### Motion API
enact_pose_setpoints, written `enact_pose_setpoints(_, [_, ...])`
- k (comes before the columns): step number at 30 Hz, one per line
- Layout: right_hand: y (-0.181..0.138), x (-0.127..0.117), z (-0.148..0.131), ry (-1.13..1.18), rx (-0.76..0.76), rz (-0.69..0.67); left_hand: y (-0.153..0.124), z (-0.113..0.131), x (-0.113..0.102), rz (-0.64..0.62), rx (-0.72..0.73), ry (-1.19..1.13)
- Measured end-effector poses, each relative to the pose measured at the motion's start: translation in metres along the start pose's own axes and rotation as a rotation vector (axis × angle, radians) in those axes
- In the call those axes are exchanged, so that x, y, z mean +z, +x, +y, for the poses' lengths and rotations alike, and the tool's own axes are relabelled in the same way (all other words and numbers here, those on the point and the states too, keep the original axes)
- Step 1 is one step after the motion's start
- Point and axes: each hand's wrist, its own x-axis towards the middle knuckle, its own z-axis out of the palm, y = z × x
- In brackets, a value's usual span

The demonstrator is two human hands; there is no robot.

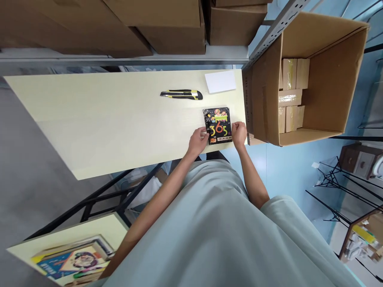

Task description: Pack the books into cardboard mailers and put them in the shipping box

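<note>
A small black book (218,126) with a colourful "365" cover lies on the pale tabletop (119,119) near its right end. At its left edge is my left hand (198,142), with the thumb and fingers closed on that side. My right hand (239,134) is closed beside the right edge, fingers curled in and touching or almost touching the book. What lies inside those curled fingers is hidden. Beyond the book are a yellow-and-black utility knife (182,94) and a blank white card (220,81).
A large open cardboard box (265,99) stands against the table's right end, with several small taped cartons (289,95) inside. Cardboard boxes (173,38) line a metal shelf along the back. At lower left, a lower shelf (110,227) bears books and other items.
</note>
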Motion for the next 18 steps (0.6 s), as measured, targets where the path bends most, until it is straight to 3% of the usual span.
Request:
enact_pose_setpoints(4, [-0.002,-0.006,-0.009,0.053,-0.015,-0.017,-0.002,0.002,-0.001,-0.034,0.003,0.018])
enact_pose_setpoints(10, [-0.022,-0.035,-0.028,0.176,-0.049,-0.104,-0.003,-0.003,0.001,-0.070,0.026,0.012])
enact_pose_setpoints(14, [-0.046,-0.050,-0.062,0.193,-0.212,-0.099,-0.014,0.008,-0.009,-0.039,0.102,-0.081])
enact_pose_setpoints(18, [-0.076,-0.043,-0.109,0.255,-0.337,-0.204,-0.039,0.034,-0.034,-0.037,0.188,-0.333])
